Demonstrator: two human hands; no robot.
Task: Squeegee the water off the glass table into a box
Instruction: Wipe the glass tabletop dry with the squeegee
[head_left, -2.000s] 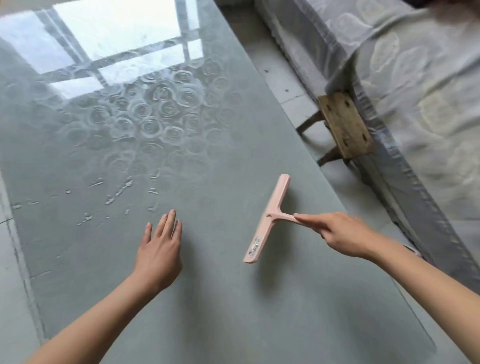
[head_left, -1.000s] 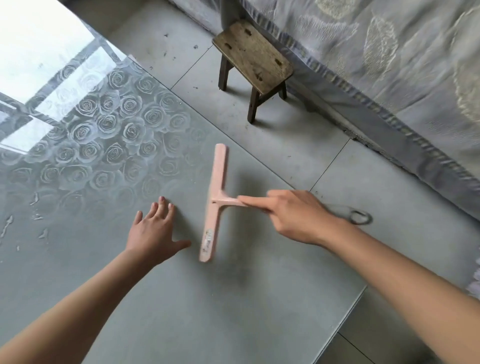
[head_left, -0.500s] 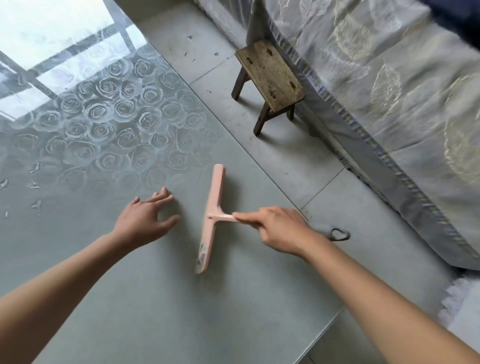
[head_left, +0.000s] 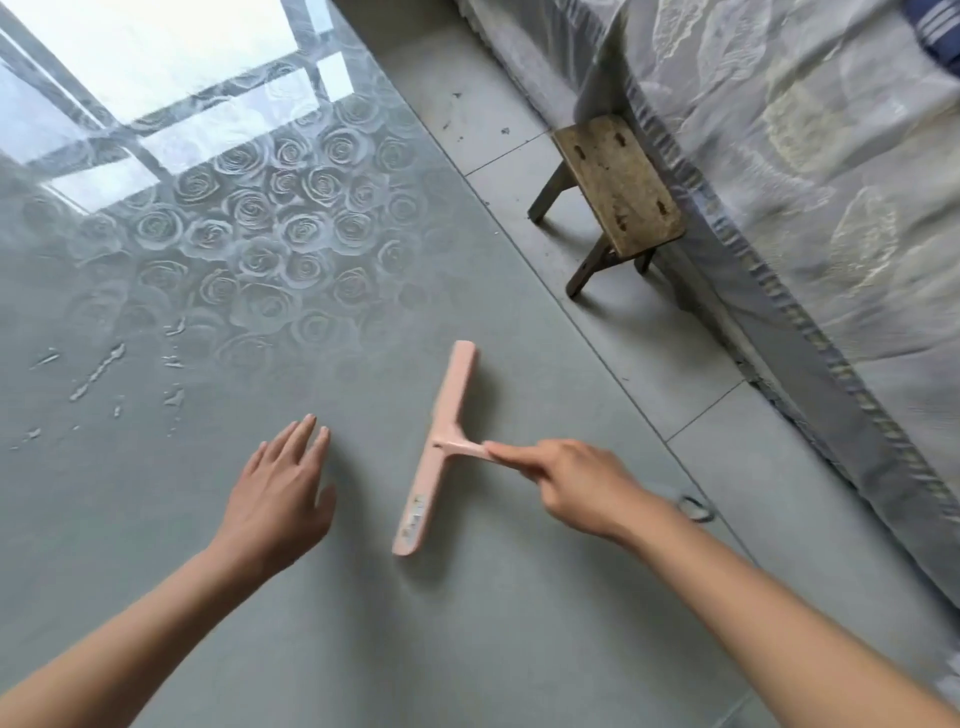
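Right hand (head_left: 582, 488) clamping squeegee (head_left: 448, 415) handle; left hand (head_left: 275, 499) flattening, fingers straightening, slightly apart; water droplets (head_left: 96, 371) beyond fingertips awaiting sweeping.

Wooden stool (head_left: 618, 195) on tiled floor (head_left: 675, 374) beside patterned bedspread (head_left: 831, 156)

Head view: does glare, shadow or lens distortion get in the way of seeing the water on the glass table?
Head view: a bright window reflection washes out the far end of the glass table; water streaks nearer show clearly; soft shadow beside the squeegee; wide-angle bending at the edges.
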